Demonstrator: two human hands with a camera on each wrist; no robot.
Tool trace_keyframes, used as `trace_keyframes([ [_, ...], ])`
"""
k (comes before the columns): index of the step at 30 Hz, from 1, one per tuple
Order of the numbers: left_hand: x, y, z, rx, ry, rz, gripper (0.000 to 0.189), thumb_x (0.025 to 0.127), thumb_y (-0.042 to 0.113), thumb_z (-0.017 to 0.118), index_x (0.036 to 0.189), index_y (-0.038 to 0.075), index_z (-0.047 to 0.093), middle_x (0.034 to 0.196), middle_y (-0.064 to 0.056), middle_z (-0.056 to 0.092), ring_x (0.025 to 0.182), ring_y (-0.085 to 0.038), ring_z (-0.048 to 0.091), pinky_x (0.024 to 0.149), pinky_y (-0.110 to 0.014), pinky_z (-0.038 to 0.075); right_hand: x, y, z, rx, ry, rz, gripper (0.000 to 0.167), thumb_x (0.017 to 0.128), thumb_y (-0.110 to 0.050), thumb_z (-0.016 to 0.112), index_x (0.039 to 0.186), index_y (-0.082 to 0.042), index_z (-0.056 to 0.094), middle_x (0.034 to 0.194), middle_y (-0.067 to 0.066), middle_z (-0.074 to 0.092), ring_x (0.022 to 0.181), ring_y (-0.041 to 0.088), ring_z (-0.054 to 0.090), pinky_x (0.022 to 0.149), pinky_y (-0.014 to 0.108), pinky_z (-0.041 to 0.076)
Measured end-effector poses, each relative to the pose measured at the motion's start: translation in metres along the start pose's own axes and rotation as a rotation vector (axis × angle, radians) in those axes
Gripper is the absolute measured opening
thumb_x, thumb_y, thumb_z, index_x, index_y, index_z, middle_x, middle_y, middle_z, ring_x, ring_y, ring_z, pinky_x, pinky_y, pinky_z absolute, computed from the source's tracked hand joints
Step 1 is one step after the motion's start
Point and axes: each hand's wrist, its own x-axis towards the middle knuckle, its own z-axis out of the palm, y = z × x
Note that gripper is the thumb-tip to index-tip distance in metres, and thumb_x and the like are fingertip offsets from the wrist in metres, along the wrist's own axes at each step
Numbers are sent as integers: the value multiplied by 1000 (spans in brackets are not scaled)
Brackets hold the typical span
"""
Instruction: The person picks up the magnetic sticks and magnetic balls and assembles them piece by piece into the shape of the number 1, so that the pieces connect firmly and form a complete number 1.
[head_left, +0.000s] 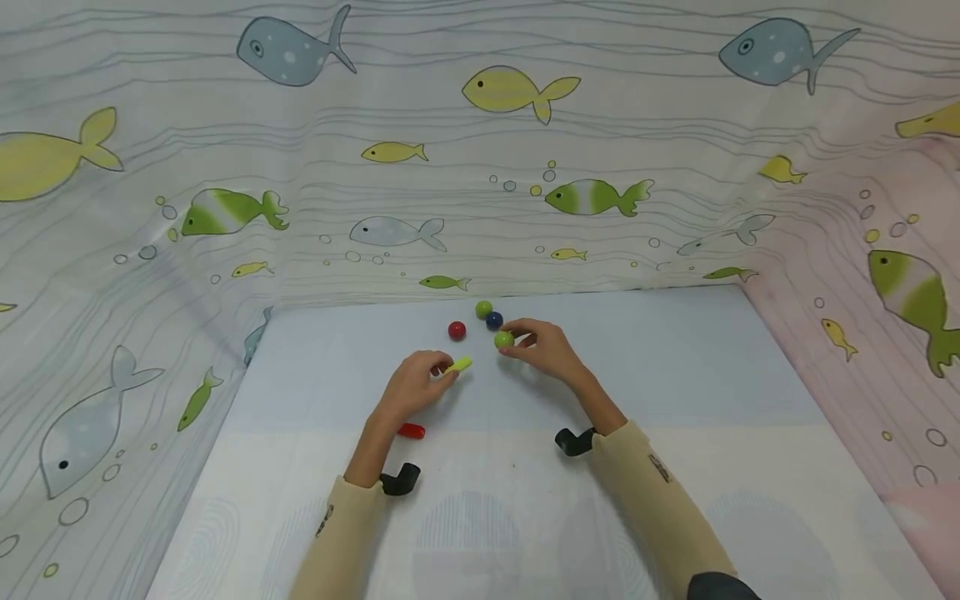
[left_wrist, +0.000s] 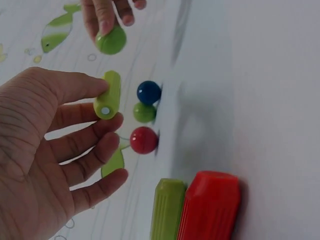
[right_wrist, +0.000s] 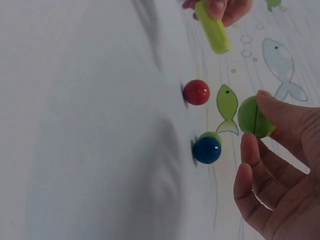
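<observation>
Left fingers (left_wrist: 82,142): thumb and index pinch yellow stick (left_wrist: 108,95); one end juts past the tips
Right fingers (right_wrist: 245,187): thumb and index pinch green ball (right_wrist: 254,117) at the tips, off the table (head_left: 637,358)
Blue ball (head_left: 494,320): on table, just beyond held ball, second green ball (head_left: 483,309) beside it
Red ball (head_left: 457,331): on table, beyond yellow stick
Red stick (left_wrist: 209,207): on table, alongside green stick (left_wrist: 168,207)

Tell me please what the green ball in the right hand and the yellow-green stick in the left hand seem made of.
Green ball: probably hard, smooth plastic, as a seam-like line crosses its surface; painted metal is possible. Yellow-green stick: likely moulded plastic, rather matte, with flat faces; the pale disc in its end may be metal.
</observation>
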Motion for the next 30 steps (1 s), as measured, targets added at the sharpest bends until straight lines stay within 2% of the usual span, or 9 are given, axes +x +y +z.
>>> trace_keyframes([
  [7, -7, 14, 5, -7, 17, 65, 17, 90, 19, 73, 103, 8, 71, 89, -1, 65, 83, -21, 58, 72, -33, 49, -16, -6, 2, 16, -18, 5, 39, 85, -28, 79, 120, -15, 69, 110, 1, 69, 92, 19, 65, 78, 34, 53],
  [15, -14, 26, 8, -33, 30, 134, 17, 92, 19, 71, 105, 7, 71, 92, -2, 66, 84, -20, 59, 74, -33, 49, -32, -20, 9, 23, -23, 28, 38, 86, -29, 79, 120, -16, 69, 110, 0, 68, 91, 17, 64, 78, 33, 53],
  [24, -9, 32, 16, -22, 42, 110, 16, 92, 19, 71, 104, 7, 71, 90, -1, 66, 82, -18, 57, 73, -31, 48, -27, -21, 8, 40, -39, -21, 36, 86, -24, 79, 118, -12, 69, 109, 1, 69, 91, 17, 65, 78, 33, 53],
  [30, -5, 39, 20, -42, 55, 119, 20, 92, 18, 71, 106, 5, 69, 89, -2, 66, 80, -17, 58, 71, -31, 49, -25, -22, 7, 34, -15, -5, 37, 86, -23, 79, 120, -12, 69, 110, 2, 69, 87, 18, 65, 75, 32, 53],
])
